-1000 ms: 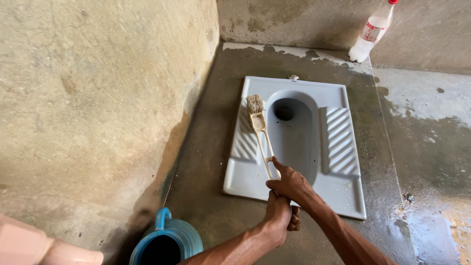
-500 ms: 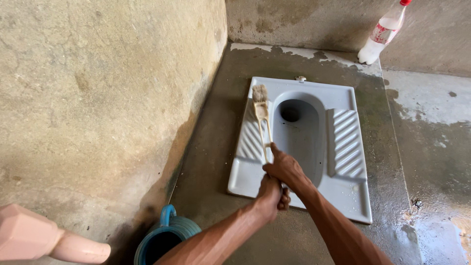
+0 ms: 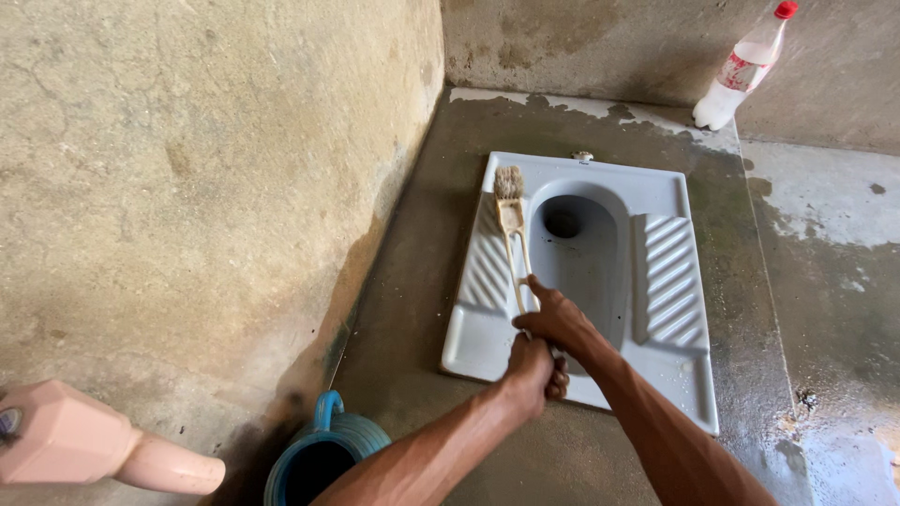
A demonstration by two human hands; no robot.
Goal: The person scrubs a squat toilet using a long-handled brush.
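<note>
Squat pan (image 3: 581,178): glossy glazed ceramic, smooth, ribbed footrests. Brush (image 3: 512,220): matt cream plastic handle, worn frayed bristles. Floor (image 3: 412,281): rough concrete, wet sheen. Wall (image 3: 187,169): coarse matt plaster. Jug (image 3: 323,450): blue, probably plastic. Bottle (image 3: 745,66): clear plastic.

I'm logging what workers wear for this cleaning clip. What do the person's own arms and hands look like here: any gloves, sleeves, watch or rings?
Both arms are bare as far as the picture's bottom edge: no sleeves show. The left hand and the right hand wear no gloves. No watch, band or bracelet shows on either wrist, and no ring is visible on the fingers that can be seen.
</note>
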